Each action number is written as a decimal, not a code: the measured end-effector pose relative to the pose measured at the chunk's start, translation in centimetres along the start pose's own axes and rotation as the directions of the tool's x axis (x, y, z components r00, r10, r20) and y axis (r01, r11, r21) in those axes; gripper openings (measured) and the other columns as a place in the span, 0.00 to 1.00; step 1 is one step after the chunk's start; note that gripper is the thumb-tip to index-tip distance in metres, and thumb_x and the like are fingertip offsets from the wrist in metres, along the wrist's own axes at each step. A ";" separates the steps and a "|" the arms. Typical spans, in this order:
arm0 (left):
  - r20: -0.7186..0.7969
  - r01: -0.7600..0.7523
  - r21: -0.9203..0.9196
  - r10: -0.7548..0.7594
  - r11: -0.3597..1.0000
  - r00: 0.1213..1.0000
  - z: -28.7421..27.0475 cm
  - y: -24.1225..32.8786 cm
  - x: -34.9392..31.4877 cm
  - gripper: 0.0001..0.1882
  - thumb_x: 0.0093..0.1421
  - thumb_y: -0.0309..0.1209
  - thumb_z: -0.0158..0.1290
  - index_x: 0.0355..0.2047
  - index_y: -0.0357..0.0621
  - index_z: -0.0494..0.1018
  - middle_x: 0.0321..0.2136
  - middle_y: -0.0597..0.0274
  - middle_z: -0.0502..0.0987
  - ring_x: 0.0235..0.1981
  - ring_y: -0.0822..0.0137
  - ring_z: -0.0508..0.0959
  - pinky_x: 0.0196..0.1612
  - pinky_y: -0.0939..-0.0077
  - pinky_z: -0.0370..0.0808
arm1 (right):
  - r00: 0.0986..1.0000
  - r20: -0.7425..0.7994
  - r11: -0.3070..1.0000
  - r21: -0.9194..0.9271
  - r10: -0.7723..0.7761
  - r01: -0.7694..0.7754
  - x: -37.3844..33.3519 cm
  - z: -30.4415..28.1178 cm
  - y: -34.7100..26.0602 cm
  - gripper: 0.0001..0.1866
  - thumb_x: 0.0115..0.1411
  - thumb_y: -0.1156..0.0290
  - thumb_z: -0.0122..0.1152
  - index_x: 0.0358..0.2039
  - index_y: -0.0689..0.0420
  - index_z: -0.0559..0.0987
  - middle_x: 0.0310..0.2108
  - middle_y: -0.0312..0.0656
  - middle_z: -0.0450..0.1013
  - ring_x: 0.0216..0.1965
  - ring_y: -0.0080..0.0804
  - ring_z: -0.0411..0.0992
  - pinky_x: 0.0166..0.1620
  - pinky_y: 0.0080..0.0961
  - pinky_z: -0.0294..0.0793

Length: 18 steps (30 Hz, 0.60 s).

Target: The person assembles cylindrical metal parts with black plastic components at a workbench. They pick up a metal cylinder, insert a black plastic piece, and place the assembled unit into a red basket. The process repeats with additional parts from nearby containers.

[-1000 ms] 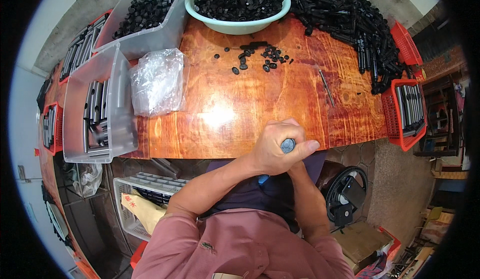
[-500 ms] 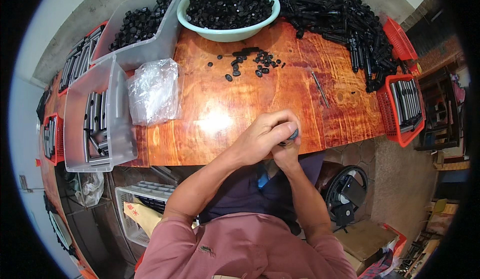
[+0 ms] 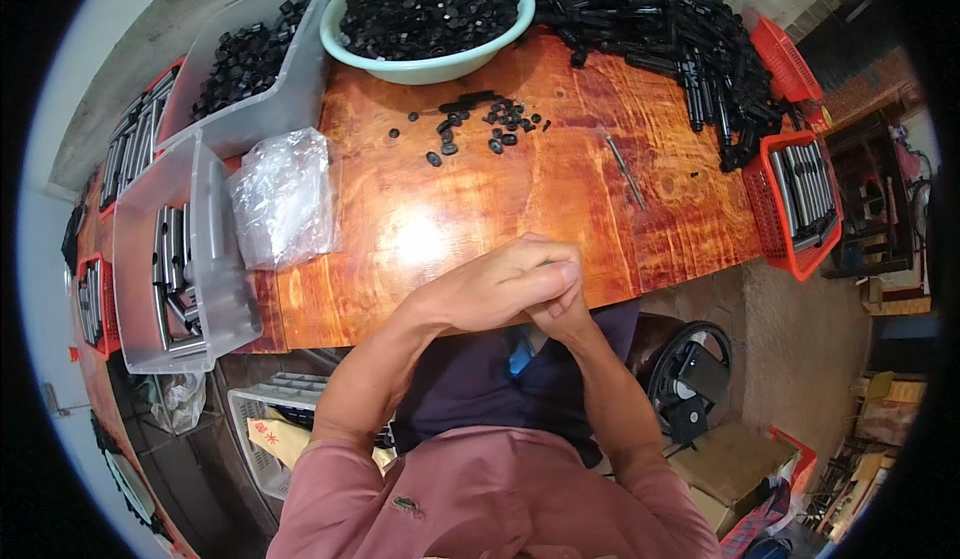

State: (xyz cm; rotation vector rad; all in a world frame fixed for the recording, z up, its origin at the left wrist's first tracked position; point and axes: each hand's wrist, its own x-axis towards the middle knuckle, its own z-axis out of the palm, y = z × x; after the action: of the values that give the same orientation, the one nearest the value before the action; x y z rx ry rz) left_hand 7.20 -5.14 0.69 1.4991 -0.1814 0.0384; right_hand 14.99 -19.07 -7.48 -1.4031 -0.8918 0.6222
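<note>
My left hand lies over my right hand at the table's near edge, just above my lap. Both are closed, with the left thumb pressed across toward the right fist. Whatever is between them is hidden by the fingers. Beyond the hands, small black caps are scattered on the wooden table. Off to the right of them lies a thin metal rod.
A pale green basin and a clear bin hold black caps. Black tubes are heaped at the back right. Metal tubes fill another clear bin and a red basket. A plastic bag lies left.
The dark round end that showed between my hands is now covered by the fingers. My left hand has turned further over the right. The view has shifted slightly.
</note>
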 end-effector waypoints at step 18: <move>0.231 -0.112 0.113 0.083 0.987 0.969 -0.5 -0.2 1.2 0.14 0.71 0.34 0.42 0.30 0.43 0.71 0.28 0.66 0.74 0.37 0.66 0.74 0.63 0.62 0.60 | 0.937 0.304 0.974 0.094 0.170 -0.207 -1.3 -2.7 3.6 0.20 0.52 0.71 0.71 0.46 0.60 0.79 0.41 0.41 0.78 0.46 0.33 0.76 0.48 0.30 0.76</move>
State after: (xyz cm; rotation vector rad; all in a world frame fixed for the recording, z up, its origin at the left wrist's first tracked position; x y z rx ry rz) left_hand 8.48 -4.73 0.62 1.6176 -0.4431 -0.0429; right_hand 16.98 -21.31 -11.07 -1.3113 -0.9388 1.0379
